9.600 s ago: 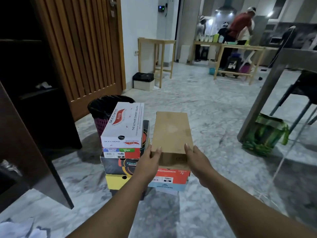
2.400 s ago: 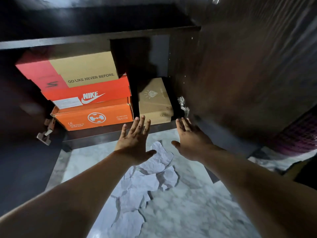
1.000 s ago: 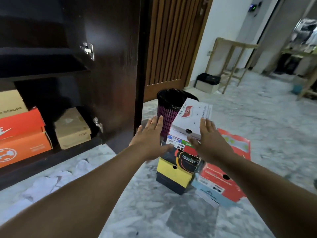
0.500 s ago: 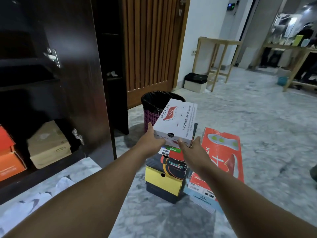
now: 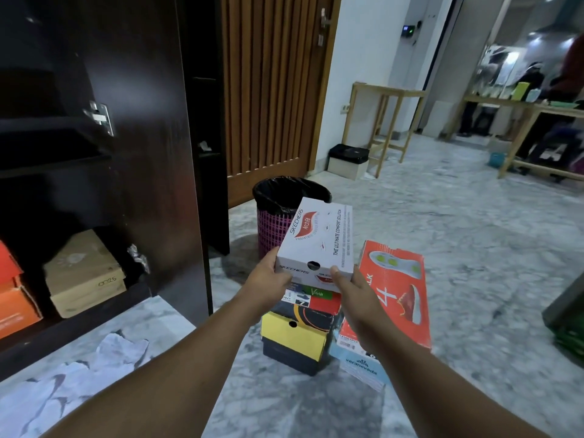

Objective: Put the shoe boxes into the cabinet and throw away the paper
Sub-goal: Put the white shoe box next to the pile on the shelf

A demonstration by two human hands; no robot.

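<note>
A white Skechers shoe box (image 5: 319, 238) tops a stack of boxes on the marble floor. My left hand (image 5: 268, 279) grips its near left corner and my right hand (image 5: 349, 290) grips its near right corner, thumb on the front face. Under it lie a red-green box (image 5: 316, 295) and a yellow-and-black box (image 5: 295, 339). An orange-red box (image 5: 396, 289) sits beside the stack on a light blue one (image 5: 360, 363). The dark cabinet (image 5: 151, 121) stands open at left, holding a tan box (image 5: 83, 273) and orange boxes (image 5: 14, 301). Crumpled white paper (image 5: 79, 374) lies on the floor before it.
A pink bin with a black liner (image 5: 284, 200) stands just behind the stack, near a slatted wooden door (image 5: 271, 90). Wooden tables (image 5: 385, 121) and people are in the far background. A green object (image 5: 568, 330) sits at the right edge.
I turned from the cabinet toward the stack; both hands reached the white Skechers box and now grip its near corners. The box looks slightly raised and tilted.
</note>
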